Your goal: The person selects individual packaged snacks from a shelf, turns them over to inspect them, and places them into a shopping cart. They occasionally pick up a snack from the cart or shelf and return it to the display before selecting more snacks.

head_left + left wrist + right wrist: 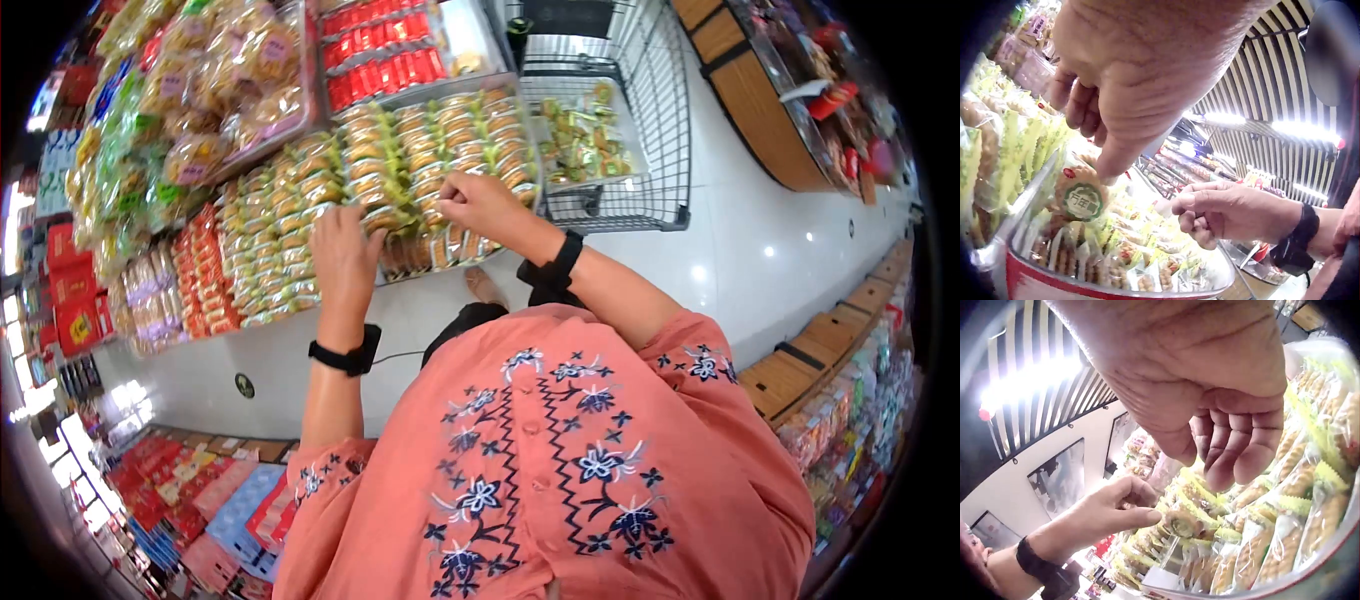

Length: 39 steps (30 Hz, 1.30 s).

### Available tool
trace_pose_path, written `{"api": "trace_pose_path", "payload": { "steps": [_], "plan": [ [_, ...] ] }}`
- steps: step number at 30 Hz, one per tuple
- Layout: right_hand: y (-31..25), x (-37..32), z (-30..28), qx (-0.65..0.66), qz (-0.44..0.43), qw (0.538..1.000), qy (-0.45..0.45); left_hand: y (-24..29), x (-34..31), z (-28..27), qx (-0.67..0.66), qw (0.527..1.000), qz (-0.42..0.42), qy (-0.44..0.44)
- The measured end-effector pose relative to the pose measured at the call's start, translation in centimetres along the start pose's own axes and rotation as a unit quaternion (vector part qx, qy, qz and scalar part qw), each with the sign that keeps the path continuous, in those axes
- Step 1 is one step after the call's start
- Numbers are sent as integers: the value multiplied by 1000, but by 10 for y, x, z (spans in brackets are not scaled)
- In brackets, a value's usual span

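My left hand [343, 255] is over rows of individually wrapped biscuits [375, 185] in a display bin. In the left wrist view, the left thumb [1113, 164] is right at the top edge of a clear packet [1082, 197] with a round green print, tilted beside a divider. The left fingers are bent above the rows, apart from the thumb. My right hand [490, 208] hovers over the bin's right part, with nothing in its loosely curled fingers [1232, 447]. Below it, wrapped twisted biscuits [1285, 540] stand in a row.
Behind the bin's right end stands a wire shopping cart [665, 130] with a tray of small green packets [585, 135] in it. Red packets [385, 70] and bagged goods [225, 80] fill neighbouring bins. A wood-fronted shelf [765, 110] stands at the right, across the tiled floor [740, 240].
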State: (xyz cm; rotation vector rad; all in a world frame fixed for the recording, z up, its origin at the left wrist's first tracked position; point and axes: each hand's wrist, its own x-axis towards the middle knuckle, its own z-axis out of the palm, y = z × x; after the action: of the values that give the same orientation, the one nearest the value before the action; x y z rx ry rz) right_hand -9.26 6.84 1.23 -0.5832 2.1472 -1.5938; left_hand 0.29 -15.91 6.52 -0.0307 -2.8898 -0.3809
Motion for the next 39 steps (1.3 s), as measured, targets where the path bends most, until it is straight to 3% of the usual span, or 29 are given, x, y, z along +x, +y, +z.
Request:
{"api": "trace_pose_path", "payload": {
  "steps": [3, 6, 7, 10, 14, 19, 21, 26, 30, 36, 39],
  "plan": [
    [-3, -4, -21, 43, 32, 998, 23, 22, 7, -6, -40, 999, -1, 19],
    [-1, -8, -64, 114, 90, 987, 65, 63, 13, 12, -354, 926, -121, -55],
    [16, -4, -73, 115, 74, 987, 88, 75, 16, 18, -358, 923, -117, -74],
    [53, -8, -113, 178, 153, 967, 101, 106, 27, 36, -402, 896, -143, -126],
    [117, -12, -160, 144, 215, 954, 150, 129, 44, 51, -432, 873, -165, -157],
    [213, -11, -209, 61, 300, 936, 174, 149, 58, 65, -427, 864, -222, -151],
    [255, -7, -222, -44, 295, 939, 173, 156, 62, 72, -418, 868, -226, -143],
    [306, 6, -232, -249, 215, 934, 141, 176, 77, 81, -400, 866, -260, -153],
    [329, 28, -224, -319, 247, 915, 16, 187, 85, 88, -385, 865, -281, -159],
    [366, 34, -206, -317, 261, 911, -44, 208, 97, 101, -384, 848, -325, -166],
    [373, 33, -200, -369, 267, 887, -75, 214, 106, 108, -364, 857, -318, -181]
  ]
}}
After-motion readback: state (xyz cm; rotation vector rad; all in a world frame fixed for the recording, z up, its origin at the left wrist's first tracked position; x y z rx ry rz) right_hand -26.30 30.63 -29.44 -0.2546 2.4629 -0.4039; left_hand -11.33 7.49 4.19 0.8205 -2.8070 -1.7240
